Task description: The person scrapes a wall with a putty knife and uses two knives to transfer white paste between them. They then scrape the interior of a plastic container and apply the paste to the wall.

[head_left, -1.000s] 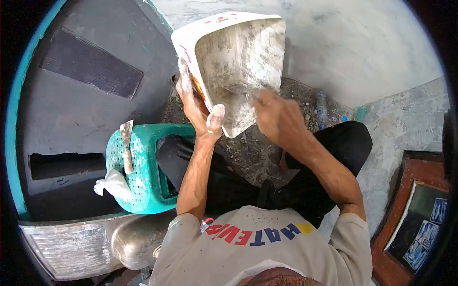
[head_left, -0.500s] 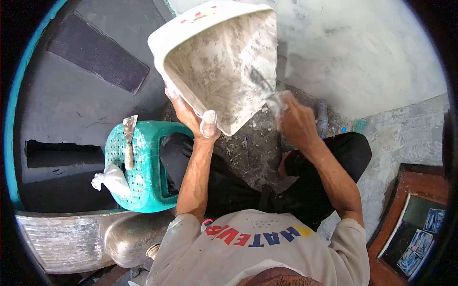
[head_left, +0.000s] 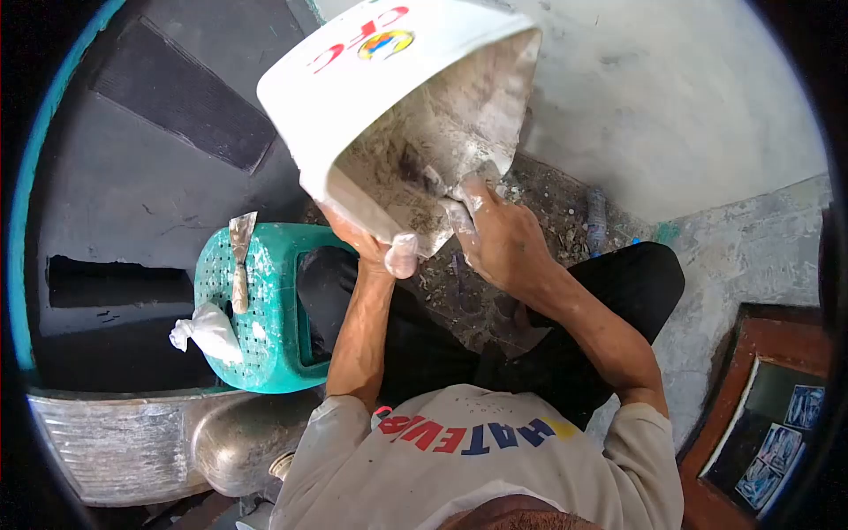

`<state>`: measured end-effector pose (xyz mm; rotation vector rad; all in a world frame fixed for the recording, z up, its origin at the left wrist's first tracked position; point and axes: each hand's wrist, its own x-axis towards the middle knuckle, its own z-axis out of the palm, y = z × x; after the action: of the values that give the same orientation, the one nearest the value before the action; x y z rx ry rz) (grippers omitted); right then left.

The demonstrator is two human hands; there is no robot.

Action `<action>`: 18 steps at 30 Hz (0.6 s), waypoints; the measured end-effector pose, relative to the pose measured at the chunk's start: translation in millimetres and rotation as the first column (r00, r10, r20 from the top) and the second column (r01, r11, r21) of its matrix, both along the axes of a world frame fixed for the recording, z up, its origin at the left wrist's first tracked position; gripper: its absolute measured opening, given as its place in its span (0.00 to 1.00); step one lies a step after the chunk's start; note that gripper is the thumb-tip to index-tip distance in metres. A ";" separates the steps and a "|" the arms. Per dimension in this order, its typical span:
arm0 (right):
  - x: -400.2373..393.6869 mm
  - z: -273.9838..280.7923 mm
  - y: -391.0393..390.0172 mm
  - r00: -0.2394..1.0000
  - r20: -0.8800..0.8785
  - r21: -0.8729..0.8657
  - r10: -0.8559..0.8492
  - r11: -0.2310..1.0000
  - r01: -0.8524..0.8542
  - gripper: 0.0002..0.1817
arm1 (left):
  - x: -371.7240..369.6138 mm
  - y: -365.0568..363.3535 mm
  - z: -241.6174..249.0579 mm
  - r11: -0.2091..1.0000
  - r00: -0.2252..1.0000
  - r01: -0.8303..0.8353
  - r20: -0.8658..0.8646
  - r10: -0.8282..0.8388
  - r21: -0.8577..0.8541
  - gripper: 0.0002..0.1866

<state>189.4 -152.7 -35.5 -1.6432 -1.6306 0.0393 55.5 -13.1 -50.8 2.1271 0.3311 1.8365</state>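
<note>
A white container point(head_left: 353, 97) with red lettering and a round logo on its outer side is tilted, its open mouth toward me. Greyish residue coats its inside. My left hand point(head_left: 380, 247) grips the lower left rim, thumb on the near edge. Inside the mouth, near the lower right edge, my right hand point(head_left: 495, 225) is closed round a scraper, whose dark blade point(head_left: 422, 177) lies close to the inner wall. The handle is mostly hidden by my fingers.
On my left, a green stool point(head_left: 287, 309) bears a putty knife point(head_left: 239, 265) and a white plastic bag point(head_left: 208, 334). A plastic bottle point(head_left: 597, 221) stands by the wall amid floor debris. A brown wooden frame point(head_left: 751, 389) is at right, a metal vessel point(head_left: 115, 446) at lower left.
The container has tipped, showing more of its printed side. My right hand has moved left and toward the container's near corner with the scraper. My left hand keeps its grip.
</note>
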 end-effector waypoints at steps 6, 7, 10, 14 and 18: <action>26.1 23.4 3.2 0.960 0.017 -0.134 -0.278 0.951 0.278 0.18 | -5.4 6.1 -36.6 1.000 0.996 0.015 -0.082 -0.017 -0.017 0.49; 20.2 14.3 1.5 0.957 0.014 -0.134 -0.290 0.948 0.289 0.18 | -7.0 9.0 -41.9 0.999 0.995 0.031 -0.098 -0.033 -0.018 0.49; -5.9 6.5 -6.7 0.997 -0.068 -0.130 0.035 0.991 -0.044 0.11 | -13.8 14.5 -57.1 0.999 0.989 0.050 -0.138 -0.052 -0.015 0.49; 43.7 4.8 -11.5 0.966 0.196 0.158 -0.170 0.977 0.140 0.09 | -43.0 45.6 -79.6 0.999 0.979 0.018 -0.201 -0.024 -0.033 0.49; 20.0 -31.1 -7.3 0.987 0.119 0.012 -0.109 0.994 0.108 0.07 | -54.0 46.6 -106.1 0.998 0.967 0.034 -0.248 -0.048 -0.058 0.49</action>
<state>209.4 -160.0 -66.7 -1.7568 -1.6248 -0.1206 1.5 33.5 -157.0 2.3132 0.3854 1.5208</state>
